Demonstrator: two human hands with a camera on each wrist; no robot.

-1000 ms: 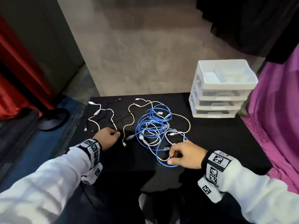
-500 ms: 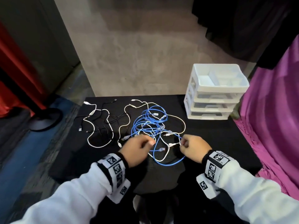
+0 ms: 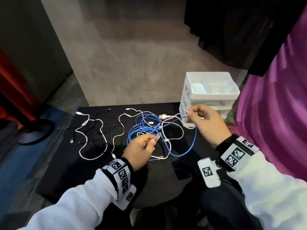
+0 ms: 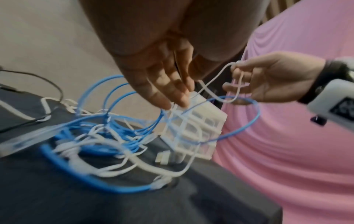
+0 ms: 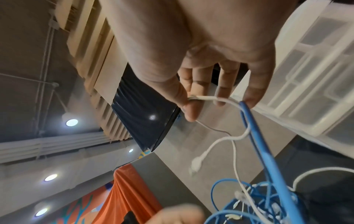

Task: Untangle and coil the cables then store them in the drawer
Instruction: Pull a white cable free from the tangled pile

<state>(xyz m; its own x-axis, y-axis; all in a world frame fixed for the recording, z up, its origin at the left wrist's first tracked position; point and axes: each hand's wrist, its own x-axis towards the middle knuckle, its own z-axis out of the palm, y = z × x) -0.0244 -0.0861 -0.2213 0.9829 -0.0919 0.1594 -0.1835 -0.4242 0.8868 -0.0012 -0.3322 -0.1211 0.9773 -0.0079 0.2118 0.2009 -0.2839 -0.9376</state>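
A tangle of blue cable (image 3: 150, 128) and white cable (image 3: 172, 130) lies on the black tabletop (image 3: 206, 146), partly lifted. The right hand (image 3: 205, 123) pinches a white strand between thumb and forefinger, with a blue loop hanging from it, raised in front of the white drawer unit (image 3: 211, 95). The left hand (image 3: 141, 150) pinches strands at the tangle's near edge. More black and white cables (image 3: 93, 131) sprawl to the left.

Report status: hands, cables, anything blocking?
Right hand raised, pinching white cable; blue cable loop hangs over it. Left hand low at the tangle; grip unclear. Cables knotted, none coiled. Drawer unit shut.
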